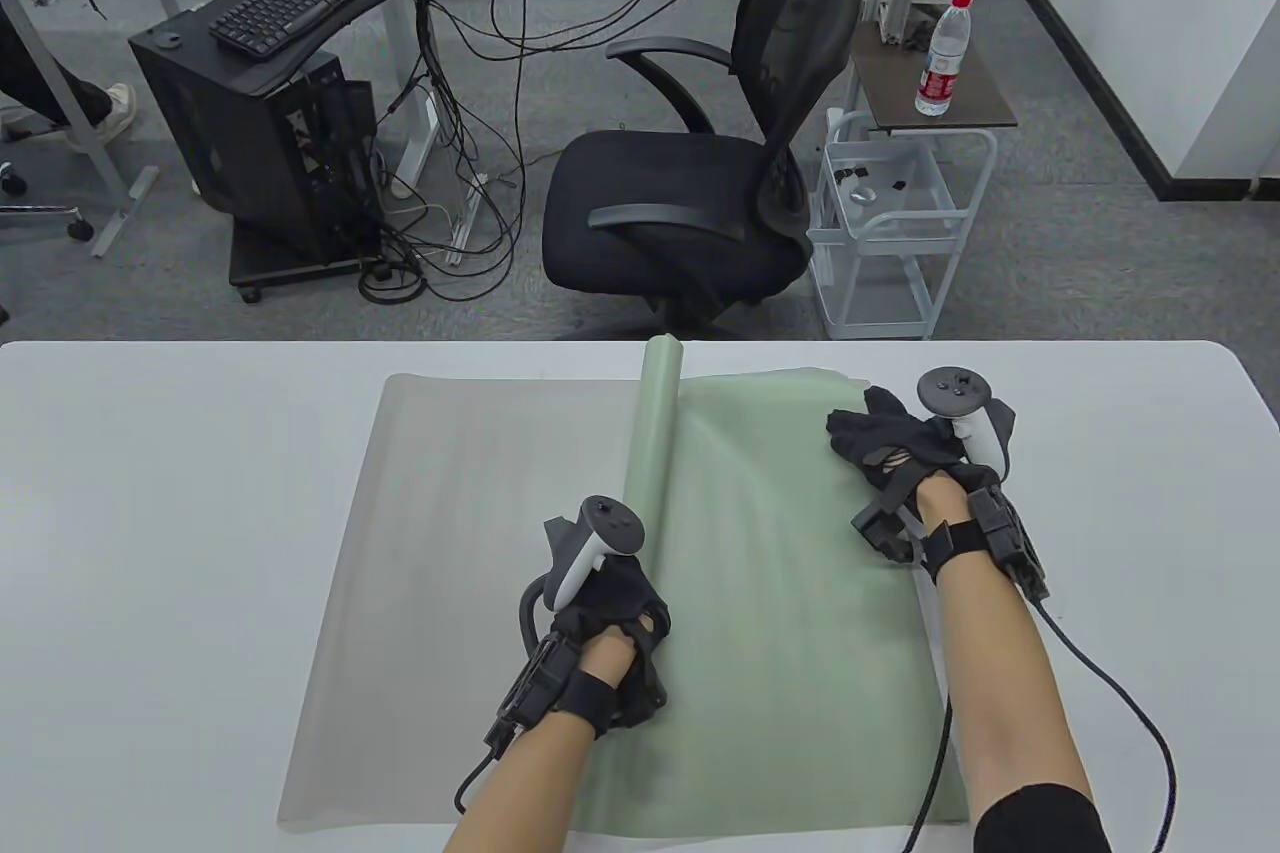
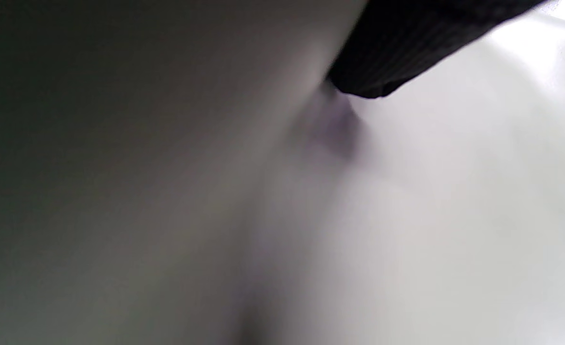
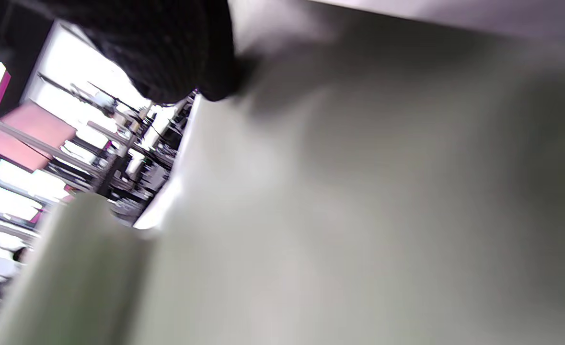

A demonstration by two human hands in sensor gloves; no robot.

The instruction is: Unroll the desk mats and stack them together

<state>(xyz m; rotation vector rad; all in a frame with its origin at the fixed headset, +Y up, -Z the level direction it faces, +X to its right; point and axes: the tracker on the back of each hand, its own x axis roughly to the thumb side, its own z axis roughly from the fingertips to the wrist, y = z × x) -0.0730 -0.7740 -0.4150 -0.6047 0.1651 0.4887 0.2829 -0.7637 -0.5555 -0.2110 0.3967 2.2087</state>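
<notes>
Lying on the white surface (image 1: 150, 513), a grey mat (image 1: 470, 533) is spread flat with a green mat (image 1: 790, 613) partly unrolled over its right half. The green roll (image 1: 652, 433) runs with its long axis from near to far, its far end at the surface's far edge. The left hand (image 1: 600, 593) rests at the roll's near end; its finger state cannot be told. The right hand (image 1: 900, 448) presses flat, fingers extended, near the green mat's far right corner.
</notes>
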